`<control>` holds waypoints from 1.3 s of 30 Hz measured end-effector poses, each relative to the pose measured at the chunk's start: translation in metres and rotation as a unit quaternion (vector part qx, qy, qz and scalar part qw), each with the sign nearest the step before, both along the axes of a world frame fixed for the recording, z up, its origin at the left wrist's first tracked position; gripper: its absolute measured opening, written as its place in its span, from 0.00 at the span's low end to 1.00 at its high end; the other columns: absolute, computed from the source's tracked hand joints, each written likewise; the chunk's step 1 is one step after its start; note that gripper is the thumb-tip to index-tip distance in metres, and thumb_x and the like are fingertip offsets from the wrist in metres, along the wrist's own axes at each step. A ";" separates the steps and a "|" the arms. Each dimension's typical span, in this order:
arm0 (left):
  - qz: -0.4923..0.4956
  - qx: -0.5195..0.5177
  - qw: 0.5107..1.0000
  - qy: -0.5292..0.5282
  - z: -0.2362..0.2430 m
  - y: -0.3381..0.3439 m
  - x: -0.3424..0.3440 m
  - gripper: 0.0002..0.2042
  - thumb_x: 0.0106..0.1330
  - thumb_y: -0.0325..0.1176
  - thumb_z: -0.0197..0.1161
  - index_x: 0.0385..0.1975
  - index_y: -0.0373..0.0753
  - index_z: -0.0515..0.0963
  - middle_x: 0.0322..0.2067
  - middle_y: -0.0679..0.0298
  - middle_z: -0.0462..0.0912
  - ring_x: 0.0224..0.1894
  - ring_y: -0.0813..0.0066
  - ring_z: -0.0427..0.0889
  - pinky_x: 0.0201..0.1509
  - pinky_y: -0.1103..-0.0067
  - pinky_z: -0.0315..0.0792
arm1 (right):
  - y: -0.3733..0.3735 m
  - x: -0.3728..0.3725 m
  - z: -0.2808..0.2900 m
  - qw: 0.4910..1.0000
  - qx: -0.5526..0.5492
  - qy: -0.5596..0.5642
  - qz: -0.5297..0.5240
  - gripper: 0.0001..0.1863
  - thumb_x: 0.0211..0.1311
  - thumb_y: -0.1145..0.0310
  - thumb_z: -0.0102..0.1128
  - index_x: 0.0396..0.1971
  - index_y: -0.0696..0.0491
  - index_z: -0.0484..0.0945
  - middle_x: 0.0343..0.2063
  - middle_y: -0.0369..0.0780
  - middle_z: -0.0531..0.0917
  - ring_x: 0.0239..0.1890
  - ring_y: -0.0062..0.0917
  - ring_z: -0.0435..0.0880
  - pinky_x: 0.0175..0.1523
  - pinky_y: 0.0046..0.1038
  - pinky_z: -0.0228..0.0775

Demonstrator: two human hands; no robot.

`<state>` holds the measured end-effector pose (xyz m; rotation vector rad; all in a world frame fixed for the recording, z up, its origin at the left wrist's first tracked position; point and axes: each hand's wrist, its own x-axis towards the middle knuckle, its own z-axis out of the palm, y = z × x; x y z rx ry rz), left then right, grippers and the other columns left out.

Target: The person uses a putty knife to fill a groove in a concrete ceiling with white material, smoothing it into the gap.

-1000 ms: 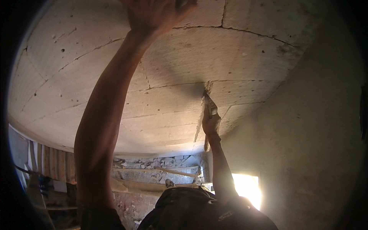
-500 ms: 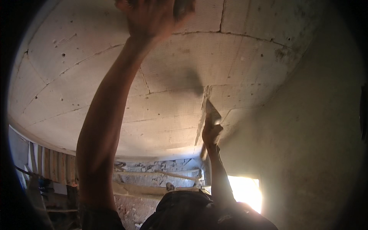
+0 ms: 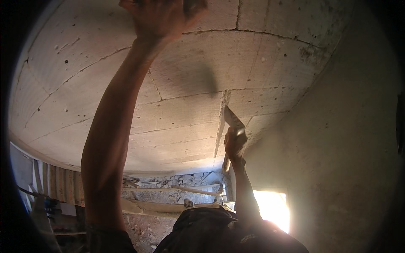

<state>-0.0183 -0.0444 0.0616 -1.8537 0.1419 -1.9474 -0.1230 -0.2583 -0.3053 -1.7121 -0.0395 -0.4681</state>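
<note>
My left hand (image 3: 154,19) is raised high against the pale block wall (image 3: 177,139). Its thumb and outer finger spread apart, while the fingertips are cut off by the upper edge. A dark patch lies between thumb and palm; I cannot tell whether it is shadow. Lower and to the right, my right hand (image 3: 235,143) is closed round a trowel-like tool (image 3: 234,119) with a flat, pointed metal blade. The blade points up and left, close beside a rough upright groove (image 3: 221,122) in the wall. Whether its edge touches the wall is unclear.
A smooth grey-brown wall (image 3: 337,139) meets the block wall on the right. Bright light enters through an opening (image 3: 270,208) low on that side. Below lie rubble (image 3: 168,182) and long wooden poles (image 3: 196,191). Upright wooden slats (image 3: 63,185) stand at lower left.
The view has shifted slightly, so the wall's joints sit a little higher and further left. My right hand keeps the tool by the groove, its blade slightly turned. My left hand stays raised.
</note>
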 end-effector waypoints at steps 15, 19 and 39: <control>-0.022 -0.004 1.000 0.005 0.001 0.000 -0.003 0.36 0.70 0.65 0.35 0.76 0.55 0.54 0.77 0.57 0.48 0.77 0.58 0.49 0.70 0.56 0.48 | 0.015 0.017 -0.006 0.980 -0.044 -0.150 -0.120 0.15 0.70 0.63 0.56 0.35 0.62 0.81 0.24 0.49 0.84 0.14 0.27 0.74 0.20 0.35 0.63; 0.002 -0.025 0.999 0.030 -0.001 -0.013 -0.003 0.37 0.70 0.67 0.31 0.76 0.55 0.53 0.77 0.57 0.48 0.77 0.59 0.50 0.69 0.56 0.48 | 0.010 0.029 -0.024 0.989 -0.071 -0.098 -0.082 0.13 0.70 0.67 0.54 0.41 0.63 0.80 0.22 0.47 0.83 0.14 0.33 0.76 0.21 0.37 0.67; -0.012 -0.005 1.000 0.013 0.000 -0.005 -0.009 0.38 0.70 0.69 0.30 0.75 0.54 0.55 0.77 0.58 0.48 0.77 0.58 0.49 0.70 0.57 0.48 | 0.007 -0.003 0.050 0.967 -0.095 -0.203 -0.124 0.10 0.68 0.68 0.61 0.37 0.61 0.79 0.27 0.48 0.83 0.26 0.33 0.86 0.26 0.33 0.72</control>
